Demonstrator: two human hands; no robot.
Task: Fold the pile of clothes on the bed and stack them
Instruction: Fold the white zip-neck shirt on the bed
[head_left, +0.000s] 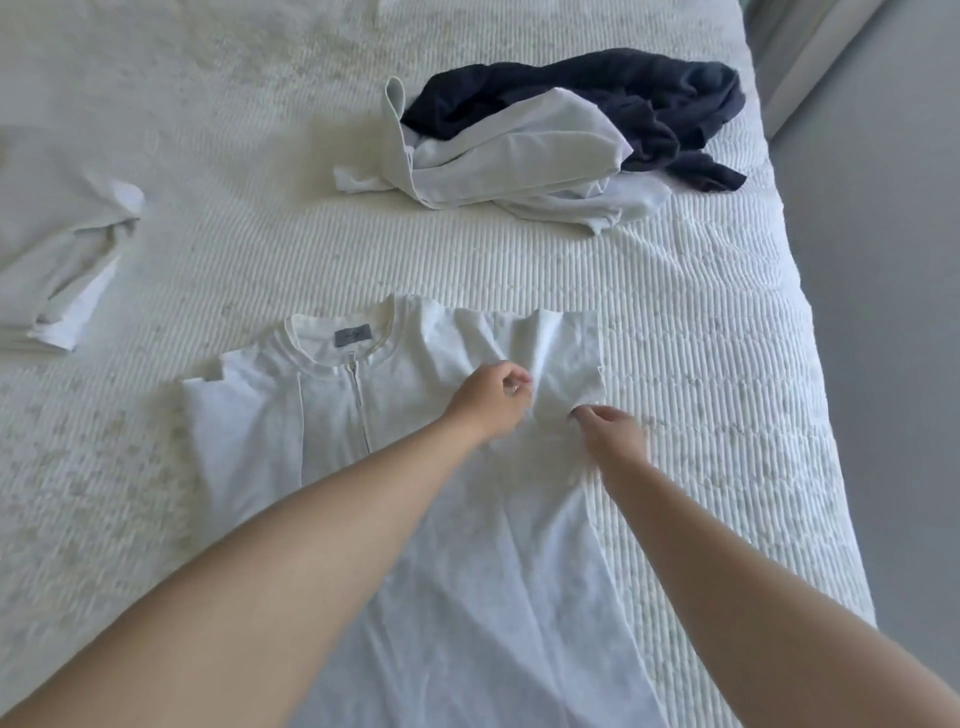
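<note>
White shirt (415, 467) flat on bed (234, 208), lower centre of frame, collar away from camera. Left hand (491, 397) and right hand (610, 431) both pinch its right sleeve (566, 353). Unfolded pile: white garment (519, 161) under dark garment (623, 98), upper centre. Another white piece (57, 249) at left edge.

You can read nothing here; the only label is the small grey tag (352, 335) sewn inside the collar of the white shirt (395, 395); its dark mark is too small to make out.
</note>
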